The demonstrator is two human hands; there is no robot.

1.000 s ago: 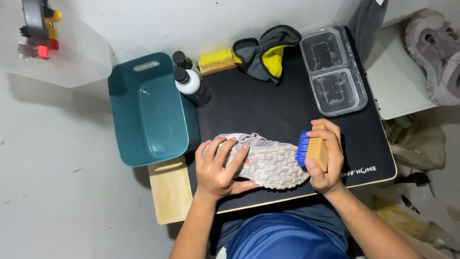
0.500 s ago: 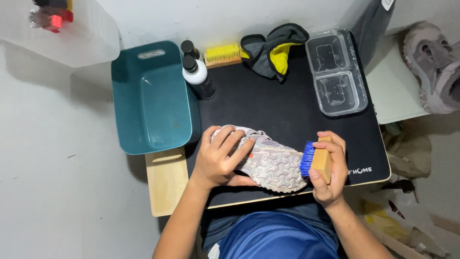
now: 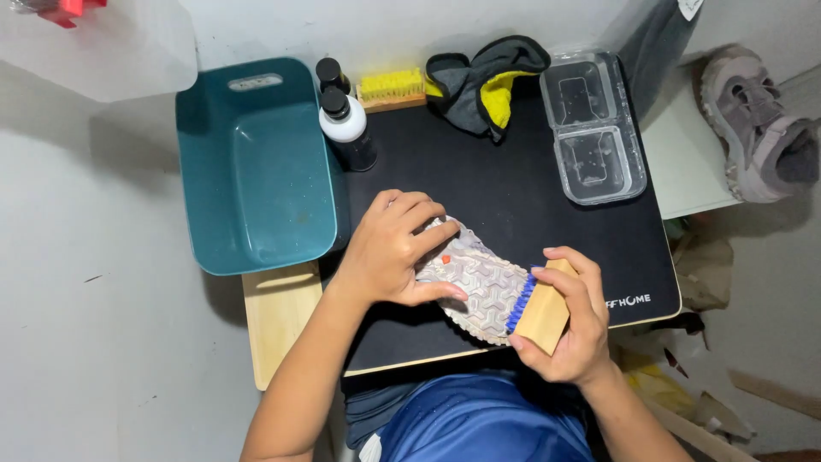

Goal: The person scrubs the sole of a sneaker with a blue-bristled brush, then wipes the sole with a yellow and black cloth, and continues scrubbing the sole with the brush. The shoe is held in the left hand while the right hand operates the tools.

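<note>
While left fingers [image 3: 419, 224] pin the shoe [image 3: 479, 287], brush [image 3: 537, 306] bristles touch it.

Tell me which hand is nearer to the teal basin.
Left. The left hand grips the shoe just right of the teal basin; the right hand holds the wooden brush farther right.

Bare forearms and hands, no sleeves or jewellery in view; blue garment over the lap.
</note>
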